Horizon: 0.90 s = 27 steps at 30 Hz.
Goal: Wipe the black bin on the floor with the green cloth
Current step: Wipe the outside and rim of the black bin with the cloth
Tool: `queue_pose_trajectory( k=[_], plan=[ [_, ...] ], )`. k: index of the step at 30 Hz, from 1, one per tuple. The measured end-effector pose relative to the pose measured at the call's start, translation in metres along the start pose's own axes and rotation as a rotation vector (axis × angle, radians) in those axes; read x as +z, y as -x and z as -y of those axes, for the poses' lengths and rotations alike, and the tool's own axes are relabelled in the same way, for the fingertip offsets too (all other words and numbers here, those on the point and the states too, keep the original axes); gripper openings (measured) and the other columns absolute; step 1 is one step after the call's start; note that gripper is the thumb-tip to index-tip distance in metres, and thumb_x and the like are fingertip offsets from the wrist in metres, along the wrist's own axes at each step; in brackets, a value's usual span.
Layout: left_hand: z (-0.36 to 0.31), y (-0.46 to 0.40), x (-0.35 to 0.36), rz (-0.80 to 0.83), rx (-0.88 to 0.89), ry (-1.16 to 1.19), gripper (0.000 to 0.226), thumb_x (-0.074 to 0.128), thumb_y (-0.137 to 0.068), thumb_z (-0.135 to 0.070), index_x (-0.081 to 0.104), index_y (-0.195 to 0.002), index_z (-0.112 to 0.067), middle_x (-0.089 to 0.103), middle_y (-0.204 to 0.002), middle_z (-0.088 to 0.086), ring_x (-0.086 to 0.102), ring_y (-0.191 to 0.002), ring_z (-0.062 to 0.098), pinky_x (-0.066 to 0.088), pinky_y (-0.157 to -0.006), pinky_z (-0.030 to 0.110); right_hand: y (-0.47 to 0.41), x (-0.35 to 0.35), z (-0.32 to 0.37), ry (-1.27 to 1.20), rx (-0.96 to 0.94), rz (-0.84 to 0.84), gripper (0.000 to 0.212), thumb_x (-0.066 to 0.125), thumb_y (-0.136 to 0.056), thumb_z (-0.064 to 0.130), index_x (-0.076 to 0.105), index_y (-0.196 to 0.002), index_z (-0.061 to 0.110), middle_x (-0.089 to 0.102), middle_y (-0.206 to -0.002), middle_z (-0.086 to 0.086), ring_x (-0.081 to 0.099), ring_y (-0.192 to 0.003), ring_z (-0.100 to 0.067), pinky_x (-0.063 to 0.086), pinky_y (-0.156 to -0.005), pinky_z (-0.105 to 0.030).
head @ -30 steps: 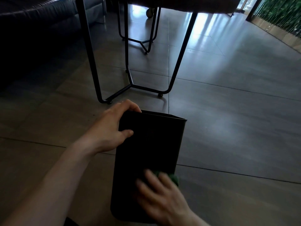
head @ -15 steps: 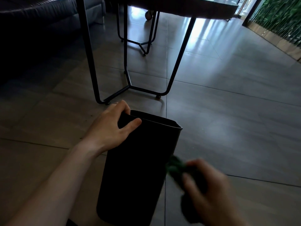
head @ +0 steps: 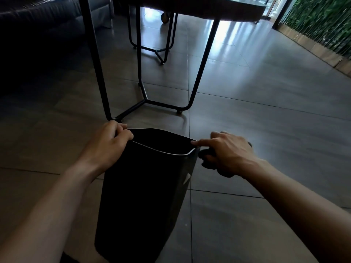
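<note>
The black bin stands upright on the tiled floor in the lower middle of the head view, its open top facing up. My left hand grips the bin's left rim. At the right rim sits my right hand, its thumb touching the rim's corner. The green cloth is bunched under that hand's fingers, looks almost black in the dim light, and is mostly hidden. It lies against the bin's upper right side.
A table with thin black metal legs stands just beyond the bin, a second frame behind it. A dark sofa fills the far left. A green plant wall runs along the far right.
The bin has been tipped from leaning towards me to upright. My right hand with the cloth moved from the bin's front face up to its right rim. My left hand stayed on the left rim.
</note>
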<state>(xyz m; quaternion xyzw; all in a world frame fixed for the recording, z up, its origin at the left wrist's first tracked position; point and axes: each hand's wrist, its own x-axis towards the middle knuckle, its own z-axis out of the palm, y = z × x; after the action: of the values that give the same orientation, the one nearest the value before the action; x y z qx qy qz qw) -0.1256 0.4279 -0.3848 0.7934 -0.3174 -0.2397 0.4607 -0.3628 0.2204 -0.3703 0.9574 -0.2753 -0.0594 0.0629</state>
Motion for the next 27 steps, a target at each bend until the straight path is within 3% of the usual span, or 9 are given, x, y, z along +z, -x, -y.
queue_pose_trajectory(
  k=[4, 7, 9, 12, 15, 18, 21, 24, 27],
  plan=[
    [0.003, 0.001, -0.005, -0.004, -0.055, 0.030, 0.031, 0.047, -0.064, -0.052, 0.056, -0.080, -0.027, 0.061, -0.127, -0.015, 0.056, -0.111, 0.011, 0.043, -0.098, 0.046, -0.006, 0.000, 0.010, -0.053, -0.077, -0.007, 0.028, 0.046, -0.105, 0.050, 0.054, -0.132, 0.052, 0.042, -0.091, 0.010, 0.042, -0.088, -0.014, 0.030, -0.060, -0.029],
    [0.007, -0.001, -0.007, -0.038, -0.066, 0.055, 0.033, 0.043, -0.062, -0.053, 0.058, -0.085, -0.035, 0.061, -0.127, -0.017, 0.055, -0.116, 0.010, 0.043, -0.105, 0.047, 0.004, -0.004, 0.008, -0.095, -0.159, 0.018, 0.025, 0.045, -0.105, 0.052, 0.056, -0.127, 0.049, 0.044, -0.095, 0.012, 0.047, -0.091, -0.013, 0.037, -0.065, -0.029],
    [0.011, -0.003, -0.007, -0.056, -0.066, 0.071, 0.026, 0.046, -0.067, -0.049, 0.059, -0.089, -0.041, 0.062, -0.123, -0.016, 0.056, -0.118, 0.014, 0.043, -0.108, 0.050, 0.014, -0.009, 0.011, -0.128, -0.201, 0.009, 0.026, 0.042, -0.102, 0.057, 0.057, -0.121, 0.049, 0.042, -0.093, 0.015, 0.048, -0.092, -0.011, 0.033, -0.060, -0.026],
    [0.008, -0.003, -0.004, -0.060, -0.069, 0.113, 0.026, 0.049, -0.071, -0.060, 0.060, -0.088, -0.043, 0.064, -0.104, -0.011, 0.061, -0.104, 0.017, 0.051, -0.092, 0.047, 0.030, -0.018, 0.020, -0.136, -0.209, -0.043, 0.032, 0.033, -0.096, 0.065, 0.057, -0.112, 0.049, 0.039, -0.087, 0.017, 0.040, -0.085, -0.006, 0.020, -0.053, -0.022],
    [0.006, -0.003, 0.009, 0.014, -0.064, 0.109, 0.035, 0.050, -0.082, -0.068, 0.060, -0.096, -0.038, 0.064, -0.106, -0.011, 0.062, -0.103, 0.015, 0.046, -0.077, 0.036, 0.035, -0.030, 0.022, -0.102, -0.170, -0.063, 0.035, 0.032, -0.095, 0.066, 0.058, -0.111, 0.049, 0.041, -0.089, 0.018, 0.049, -0.091, -0.009, 0.019, -0.052, -0.024],
    [0.005, -0.001, 0.020, 0.022, 0.036, -0.085, 0.039, 0.047, -0.089, -0.071, 0.059, -0.106, -0.037, 0.058, -0.121, -0.009, 0.057, -0.113, 0.012, 0.044, -0.084, 0.033, 0.032, -0.037, 0.020, -0.080, -0.135, -0.047, 0.031, 0.040, -0.099, 0.064, 0.061, -0.112, 0.046, 0.042, -0.092, 0.018, 0.056, -0.101, -0.013, 0.029, -0.059, -0.029],
    [-0.008, 0.009, 0.028, 0.069, 0.287, -0.208, 0.047, 0.046, -0.083, -0.076, 0.054, -0.120, -0.047, 0.049, -0.133, -0.018, 0.049, -0.123, 0.002, 0.042, -0.097, 0.030, 0.024, -0.038, 0.021, -0.078, -0.098, -0.042, 0.029, 0.044, -0.102, 0.061, 0.064, -0.113, 0.044, 0.044, -0.093, 0.017, 0.057, -0.100, -0.016, 0.035, -0.067, -0.032],
    [-0.015, 0.021, 0.037, 0.235, 0.475, -0.359, 0.050, 0.055, -0.087, -0.062, 0.048, -0.135, -0.052, 0.049, -0.145, -0.025, 0.039, -0.141, 0.001, 0.032, -0.119, 0.040, 0.015, -0.035, 0.029, -0.058, -0.060, -0.089, 0.029, 0.044, -0.102, 0.059, 0.064, -0.117, 0.043, 0.044, -0.092, 0.013, 0.050, -0.091, -0.015, 0.032, -0.066, -0.032],
    [-0.013, 0.023, 0.039, 0.241, 0.468, -0.555, 0.043, 0.058, -0.094, -0.047, 0.049, -0.136, -0.057, 0.052, -0.145, -0.029, 0.032, -0.148, 0.003, 0.023, -0.124, 0.045, 0.013, -0.026, 0.035, -0.061, -0.043, -0.164, 0.030, 0.044, -0.102, 0.059, 0.064, -0.119, 0.043, 0.051, -0.097, 0.010, 0.052, -0.095, -0.016, 0.031, -0.065, -0.032]
  ],
)
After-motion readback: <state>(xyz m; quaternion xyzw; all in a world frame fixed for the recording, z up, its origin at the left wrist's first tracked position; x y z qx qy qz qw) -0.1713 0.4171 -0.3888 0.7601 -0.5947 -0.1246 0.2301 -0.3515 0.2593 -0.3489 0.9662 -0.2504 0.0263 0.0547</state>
